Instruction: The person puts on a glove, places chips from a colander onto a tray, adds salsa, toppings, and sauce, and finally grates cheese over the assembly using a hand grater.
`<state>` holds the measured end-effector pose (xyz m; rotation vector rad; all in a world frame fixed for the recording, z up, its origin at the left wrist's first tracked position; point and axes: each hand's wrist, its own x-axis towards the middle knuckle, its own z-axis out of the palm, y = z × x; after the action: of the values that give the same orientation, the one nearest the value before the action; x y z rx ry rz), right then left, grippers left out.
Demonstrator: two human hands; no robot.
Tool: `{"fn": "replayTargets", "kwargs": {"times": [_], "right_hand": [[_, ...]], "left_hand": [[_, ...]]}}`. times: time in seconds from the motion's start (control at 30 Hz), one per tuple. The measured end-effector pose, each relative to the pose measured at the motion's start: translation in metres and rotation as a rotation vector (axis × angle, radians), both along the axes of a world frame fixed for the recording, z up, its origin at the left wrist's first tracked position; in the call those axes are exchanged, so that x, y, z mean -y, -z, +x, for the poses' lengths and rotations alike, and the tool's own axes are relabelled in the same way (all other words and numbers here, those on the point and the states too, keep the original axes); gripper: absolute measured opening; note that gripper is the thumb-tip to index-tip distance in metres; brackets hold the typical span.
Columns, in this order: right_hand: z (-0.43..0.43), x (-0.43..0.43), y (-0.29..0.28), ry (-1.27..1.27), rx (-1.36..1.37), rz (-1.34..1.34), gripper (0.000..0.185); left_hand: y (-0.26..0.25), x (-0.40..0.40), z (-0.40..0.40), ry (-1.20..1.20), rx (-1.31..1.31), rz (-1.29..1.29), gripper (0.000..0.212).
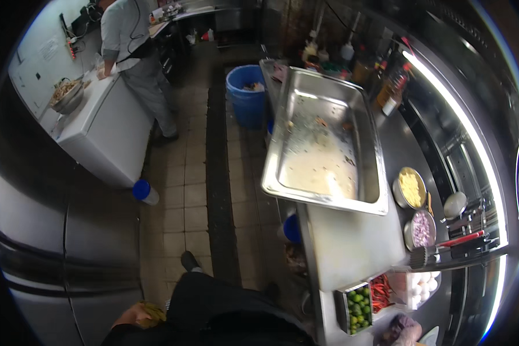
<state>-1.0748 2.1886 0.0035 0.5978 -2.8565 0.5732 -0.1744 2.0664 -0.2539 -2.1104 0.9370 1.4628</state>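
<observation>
At the bottom left, my left hand is low beside my dark-clothed leg, closed around a crumpled yellow-green cloth. I cannot make out my right hand in view. To the right of my body, a large steel hotel pan rests across the far end of a white cutting board on the counter. Cloudy liquid with dark bits and scraps covers its bottom. On the near counter are a metal container of green limes, red chillies and white eggs.
Steel bowls of chopped yellow food and diced purple onion stand beside the board. Bottles line the back. A blue bin and a blue-lidded container are on the floor. Another person stands at a white chest freezer.
</observation>
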Motion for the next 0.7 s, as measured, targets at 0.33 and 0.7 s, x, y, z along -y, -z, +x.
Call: {"fn": "replayTargets", "kwargs": {"times": [0.33,0.7], "right_hand": [[0.320,0.259,-0.123,-0.374,0.146,-0.310,0.027],[0.516,0.617,-0.121,-0.809,0.592,-0.236,0.029]], "left_hand": [[0.026,0.322,0.127,0.351,0.117,-0.769,0.058],[-0.196,0.757,0.280,-0.627,0.110,-1.655,0.062]]}}
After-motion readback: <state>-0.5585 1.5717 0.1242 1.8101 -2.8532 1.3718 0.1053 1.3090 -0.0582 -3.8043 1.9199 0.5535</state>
